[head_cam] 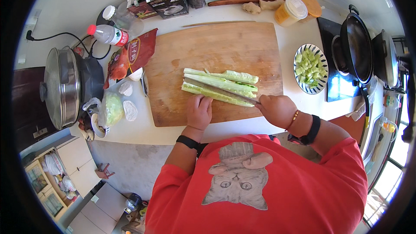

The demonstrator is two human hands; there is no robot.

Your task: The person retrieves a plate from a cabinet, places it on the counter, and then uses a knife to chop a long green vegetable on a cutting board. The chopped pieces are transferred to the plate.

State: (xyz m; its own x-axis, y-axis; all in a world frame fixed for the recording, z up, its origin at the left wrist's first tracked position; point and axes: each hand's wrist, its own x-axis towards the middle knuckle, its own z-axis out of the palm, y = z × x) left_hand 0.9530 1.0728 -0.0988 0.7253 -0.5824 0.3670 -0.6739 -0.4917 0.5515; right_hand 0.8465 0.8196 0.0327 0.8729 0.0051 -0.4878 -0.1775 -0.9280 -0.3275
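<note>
Several long pale-green strips of a peeled gourd or cucumber (227,77) lie side by side across a wooden cutting board (211,45). My right hand (277,110) grips the handle of a kitchen knife (224,90). The blade lies lengthwise between the nearest strip (211,93) and the others, its tip toward the left. My left hand (199,110) rests at the board's front edge, its fingertips against the near side of the nearest strip. How firmly those fingers press is hard to see.
Right of the board stands a patterned bowl (311,84) of diced green pieces, beside a wok (357,48) on a cooktop (338,87). To the left are an electric pot (66,84), a red food packet (139,50) and a bagged vegetable (112,109). Jars and boxes (169,5) line the back.
</note>
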